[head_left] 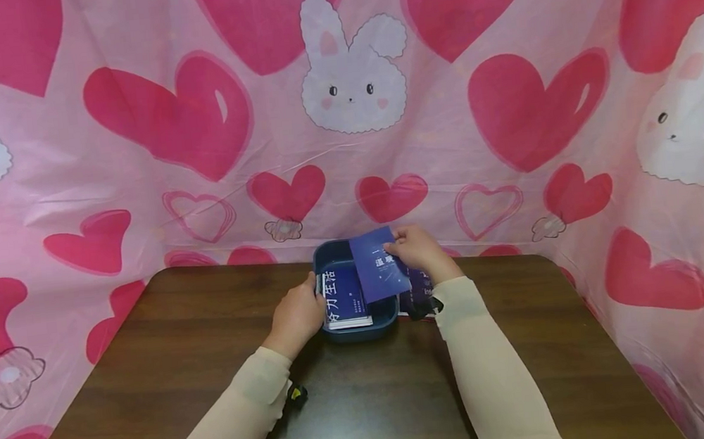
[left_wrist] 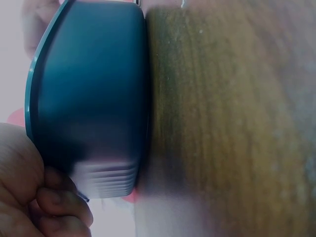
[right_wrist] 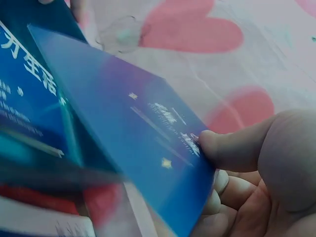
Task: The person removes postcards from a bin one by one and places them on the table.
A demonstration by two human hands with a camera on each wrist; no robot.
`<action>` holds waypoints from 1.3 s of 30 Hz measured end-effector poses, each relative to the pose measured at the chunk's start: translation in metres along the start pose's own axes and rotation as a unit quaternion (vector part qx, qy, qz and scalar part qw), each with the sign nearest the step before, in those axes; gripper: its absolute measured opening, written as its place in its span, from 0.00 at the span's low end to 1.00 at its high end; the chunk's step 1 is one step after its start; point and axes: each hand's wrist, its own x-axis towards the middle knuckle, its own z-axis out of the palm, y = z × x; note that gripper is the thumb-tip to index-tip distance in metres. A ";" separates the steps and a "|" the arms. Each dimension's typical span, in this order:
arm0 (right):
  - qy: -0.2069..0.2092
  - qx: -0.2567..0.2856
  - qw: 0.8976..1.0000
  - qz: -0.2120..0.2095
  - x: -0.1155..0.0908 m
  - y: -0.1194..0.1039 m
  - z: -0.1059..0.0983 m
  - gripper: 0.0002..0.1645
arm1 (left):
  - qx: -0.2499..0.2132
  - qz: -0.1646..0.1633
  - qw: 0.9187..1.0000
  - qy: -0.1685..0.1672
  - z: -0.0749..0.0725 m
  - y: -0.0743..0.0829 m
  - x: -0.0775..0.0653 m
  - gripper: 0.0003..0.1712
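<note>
The person's left hand was clamped on the near-left wall of a dark teal plastic bin with rounded corners and a raised rim; in the left wrist view its fingers curled against the bin's end, just past a ribbed patch. The right hand pinched a thin, flat, blue-purple rectangular card with white lettering, its thumb on the printed face and its fingers behind. That card was tilted and partly over the right side of the bin's opening (its lower end showed a small pale star or spark). Inside the bin, towards the left, lay a stack of dark blue cards with bold white characters and pale edges. A dark purple printed item lay just right of the bin, partly hidden by the right wrist. The bin stood on a brown wood-grain table, near a pink heart-and-rabbit cloth.
</note>
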 end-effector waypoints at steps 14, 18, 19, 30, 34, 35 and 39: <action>0.017 0.105 0.993 0.044 -0.016 0.038 -0.040 0.19 | -0.010 -0.012 1.000 -0.014 -0.002 0.003 -0.003 0.38; 0.018 0.112 0.992 0.054 -0.022 0.044 -0.052 0.19 | -0.007 -0.011 1.000 -0.015 -0.003 0.003 -0.001 0.38; 0.015 0.116 0.991 0.059 -0.024 0.047 -0.055 0.20 | -0.005 -0.010 1.000 -0.015 -0.003 0.002 -0.001 0.38; 0.009 0.124 0.987 0.105 -0.033 0.100 -0.080 0.21 | 0.006 -0.009 1.000 -0.019 -0.004 -0.002 0.001 0.39; -0.007 0.126 0.984 0.125 -0.032 0.118 -0.076 0.20 | 0.005 -0.009 1.000 -0.019 -0.002 -0.001 0.002 0.39; -0.012 0.124 0.984 0.126 -0.032 0.122 -0.074 0.19 | 0.006 -0.009 1.000 -0.019 -0.002 -0.001 0.002 0.39; -0.020 0.135 0.980 0.147 -0.031 0.132 -0.068 0.18 | 0.005 -0.007 1.000 -0.017 0.000 0.000 0.002 0.39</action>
